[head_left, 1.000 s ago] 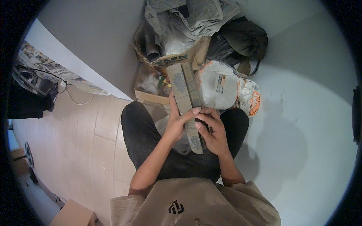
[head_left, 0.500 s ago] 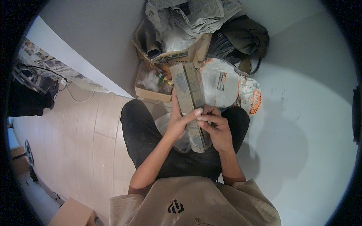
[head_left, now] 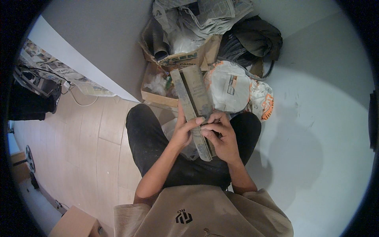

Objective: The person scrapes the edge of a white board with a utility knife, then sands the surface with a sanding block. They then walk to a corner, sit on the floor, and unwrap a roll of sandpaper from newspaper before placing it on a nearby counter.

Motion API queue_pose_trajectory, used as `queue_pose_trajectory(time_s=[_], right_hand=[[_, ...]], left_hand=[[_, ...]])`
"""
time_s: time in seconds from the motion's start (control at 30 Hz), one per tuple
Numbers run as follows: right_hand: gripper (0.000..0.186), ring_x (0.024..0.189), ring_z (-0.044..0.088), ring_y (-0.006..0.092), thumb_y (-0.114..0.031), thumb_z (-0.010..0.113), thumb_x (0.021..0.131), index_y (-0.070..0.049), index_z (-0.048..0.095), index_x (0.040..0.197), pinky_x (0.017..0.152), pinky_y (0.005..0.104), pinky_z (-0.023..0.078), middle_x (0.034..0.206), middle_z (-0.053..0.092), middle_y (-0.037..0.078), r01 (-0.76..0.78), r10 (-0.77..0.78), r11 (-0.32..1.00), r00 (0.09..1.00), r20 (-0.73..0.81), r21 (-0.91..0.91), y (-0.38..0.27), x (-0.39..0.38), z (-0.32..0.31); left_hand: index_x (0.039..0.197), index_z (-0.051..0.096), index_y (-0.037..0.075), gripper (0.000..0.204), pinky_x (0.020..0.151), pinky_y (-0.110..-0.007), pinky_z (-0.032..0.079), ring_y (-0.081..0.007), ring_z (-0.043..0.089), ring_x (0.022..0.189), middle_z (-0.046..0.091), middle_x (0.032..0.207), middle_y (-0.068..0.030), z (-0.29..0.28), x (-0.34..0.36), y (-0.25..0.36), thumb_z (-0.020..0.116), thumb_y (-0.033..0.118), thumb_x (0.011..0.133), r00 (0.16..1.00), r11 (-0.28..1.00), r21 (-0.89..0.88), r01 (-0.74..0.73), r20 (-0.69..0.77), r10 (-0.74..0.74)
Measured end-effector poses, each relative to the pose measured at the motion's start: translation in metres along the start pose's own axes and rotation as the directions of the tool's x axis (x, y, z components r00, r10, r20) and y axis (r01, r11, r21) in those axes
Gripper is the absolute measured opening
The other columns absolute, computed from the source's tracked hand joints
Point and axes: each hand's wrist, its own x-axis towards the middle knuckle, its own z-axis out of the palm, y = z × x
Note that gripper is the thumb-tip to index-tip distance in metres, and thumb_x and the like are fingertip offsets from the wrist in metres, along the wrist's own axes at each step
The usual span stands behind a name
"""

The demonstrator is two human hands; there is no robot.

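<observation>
Above my lap is a long, narrow, worn cardboard box (head_left: 200, 90), grey-brown with dark smudges. It slants from upper left to lower right. A dark slit runs along its length. My left hand (head_left: 183, 132) is wrapped round its left side, thumb across the top near the slit. My right hand (head_left: 224, 139) has bent fingers closed on the right side near the middle, fingertips close to the left thumb. What lies inside the box is hidden.
Beyond my knees stands a low open carton (head_left: 160, 99) with plastic and small items. Behind it, a larger carton (head_left: 211, 50) holds crumpled newspaper (head_left: 213, 19). White-and-orange bags (head_left: 229, 87) and a dark cloth bundle (head_left: 256, 37) lie to the right. Walls rise on both sides.
The long box has rolled in my hands, so its slit sits further left and more of the right-hand face shows. Both hands have shifted slightly left with it.
</observation>
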Motion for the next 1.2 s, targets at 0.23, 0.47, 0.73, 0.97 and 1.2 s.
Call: queue_pose_trajectory(time_s=[0.23,0.47,0.73,0.97,1.2], right_hand=[[0.013,0.106,0.057,0.0233,-0.010,0.077,0.089,0.001,0.071,0.096,0.103,0.0372,0.042,0.105,0.056,0.007,-0.036,0.040,0.997,0.997,-0.062,0.065,0.001,0.002,0.000],[0.008,0.101,0.059,0.0269,-0.005,0.073,0.088,-0.001,0.070,0.094,0.101,0.0416,0.046,0.102,0.057,0.010,0.015,-0.021,0.999,0.993,-0.112,-0.050,-0.008,-0.003,0.003],[0.010,0.103,0.061,0.0283,-0.003,0.068,0.092,-0.003,0.066,0.102,0.091,0.0396,0.048,0.111,0.062,0.011,0.148,-0.153,0.980,0.988,-0.027,-0.133,-0.011,-0.012,0.010],[0.010,0.117,0.058,0.0247,-0.011,0.060,0.102,-0.001,0.060,0.102,0.106,0.0359,0.041,0.122,0.063,0.013,-0.001,0.023,0.974,0.995,-0.095,0.226,0.002,-0.018,-0.014],[0.015,0.113,0.054,0.0176,-0.019,0.063,0.102,-0.004,0.060,0.101,0.103,0.0315,0.039,0.126,0.060,0.007,-0.211,0.276,0.812,0.960,-0.039,0.544,0.023,-0.024,-0.025]], left_hand=[[0.165,0.012,0.013,0.099,0.115,-0.044,0.039,-0.0317,0.051,0.136,0.046,0.150,-0.0163,-0.004,0.008,-0.006,0.068,0.012,0.083,0.995,0.996,-0.034,-0.080,0.061,0.082],[0.161,0.021,0.011,0.089,0.114,-0.049,0.045,-0.0363,0.056,0.134,0.049,0.150,-0.0184,-0.001,0.007,-0.013,0.069,0.034,0.091,0.993,0.993,-0.055,-0.107,0.052,0.110],[0.160,0.028,0.004,0.090,0.118,-0.051,0.041,-0.0377,0.054,0.136,0.045,0.156,-0.0211,-0.027,0.011,-0.035,0.059,0.059,0.097,0.995,0.990,-0.129,-0.063,0.067,0.072],[0.153,0.044,0.003,0.090,0.116,-0.051,0.042,-0.0353,0.053,0.138,0.054,0.150,-0.0168,-0.076,0.010,-0.036,0.077,0.054,0.086,0.972,0.884,-0.421,0.204,0.196,-0.131],[0.145,0.053,-0.002,0.086,0.108,-0.048,0.052,-0.0357,0.062,0.126,0.063,0.139,-0.0188,-0.110,0.009,-0.063,0.087,0.039,0.076,0.937,0.774,-0.557,0.300,0.325,-0.129]])
